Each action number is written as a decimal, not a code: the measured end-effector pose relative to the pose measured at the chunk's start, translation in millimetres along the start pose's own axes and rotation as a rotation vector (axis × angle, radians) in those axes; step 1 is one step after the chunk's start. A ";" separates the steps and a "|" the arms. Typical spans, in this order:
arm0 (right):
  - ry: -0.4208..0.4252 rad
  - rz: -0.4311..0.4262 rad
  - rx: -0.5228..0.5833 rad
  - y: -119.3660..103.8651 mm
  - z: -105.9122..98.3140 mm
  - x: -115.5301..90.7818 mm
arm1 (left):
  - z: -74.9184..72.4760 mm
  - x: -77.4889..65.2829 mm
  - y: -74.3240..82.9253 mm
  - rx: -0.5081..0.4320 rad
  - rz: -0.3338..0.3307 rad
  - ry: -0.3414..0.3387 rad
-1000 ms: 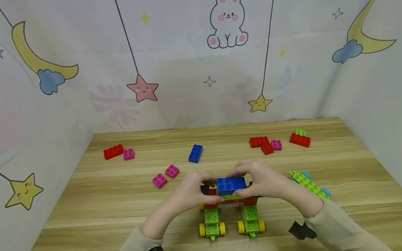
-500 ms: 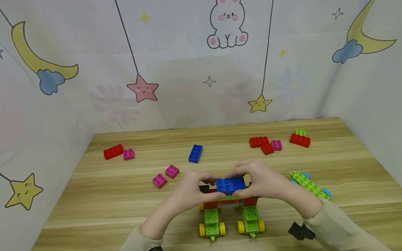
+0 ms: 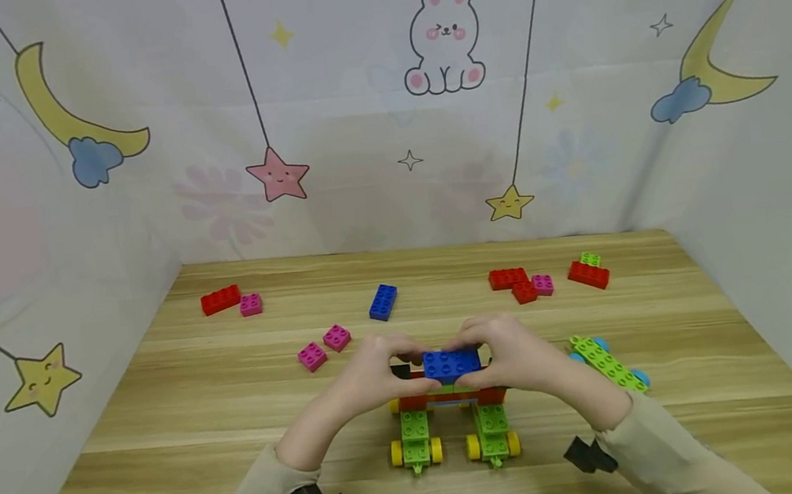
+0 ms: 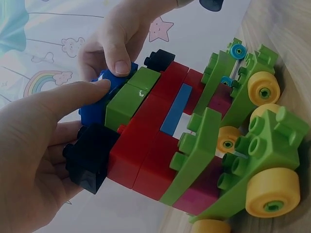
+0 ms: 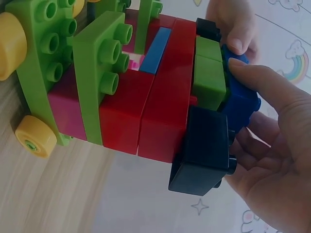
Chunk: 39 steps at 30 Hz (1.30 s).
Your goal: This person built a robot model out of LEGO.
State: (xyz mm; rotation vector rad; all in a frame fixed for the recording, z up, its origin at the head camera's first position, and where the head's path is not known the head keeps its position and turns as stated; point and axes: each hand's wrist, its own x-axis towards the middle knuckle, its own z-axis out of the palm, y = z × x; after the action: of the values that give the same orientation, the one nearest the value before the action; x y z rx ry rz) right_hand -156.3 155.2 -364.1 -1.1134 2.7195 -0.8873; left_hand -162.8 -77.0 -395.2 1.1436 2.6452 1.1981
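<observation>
A blue eight-stud brick (image 3: 451,365) sits over the light green bricks (image 5: 210,77) at the top of a toy-brick vehicle. My left hand (image 3: 380,372) pinches its left end between thumb and fingers. At the other end my right hand (image 3: 509,355) pinches it the same way. Beneath the green bricks run long red bricks (image 4: 141,128) with a thin blue plate (image 4: 176,110). Black bricks (image 5: 204,150) stick out at both ends of the red layer. Green wheeled bases (image 3: 415,438) with yellow wheels carry the build on the table. The fingers partly hide the blue brick.
A green base with blue wheels (image 3: 609,363) lies right of the vehicle. Farther back are a loose blue brick (image 3: 383,303), pink bricks (image 3: 312,357) and red bricks (image 3: 220,300). Printed cloth (image 3: 351,121) encloses the wooden table (image 3: 167,440) at back and sides.
The blue brick has shifted very slightly left over the vehicle, with both hands still gripping it. The whole head view has moved a little. The loose bricks stay put.
</observation>
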 end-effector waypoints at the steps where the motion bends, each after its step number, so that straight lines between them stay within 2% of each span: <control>1: -0.002 0.004 0.001 -0.3 0.2 0.1 | -0.1 0.1 0.1 -0.002 -0.004 -0.002; 18: -0.032 0.066 0.056 0.5 -0.6 2.6 | -3.8 2.0 -2.5 -0.105 -0.090 -0.060; 26: -0.018 0.047 0.048 3.5 1.0 1.7 | -3.7 3.2 -3.5 -0.107 -0.088 -0.066; 39: 0.000 0.097 0.049 1.9 4.1 0.9 | -3.4 3.8 -1.4 -0.091 -0.121 -0.075</control>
State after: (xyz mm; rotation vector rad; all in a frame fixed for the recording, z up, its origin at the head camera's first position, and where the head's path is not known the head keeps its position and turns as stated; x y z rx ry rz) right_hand -157.0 153.7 -368.3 -0.9642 2.7102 -0.9342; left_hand -167.5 -77.4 -392.7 0.9793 2.5360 1.2143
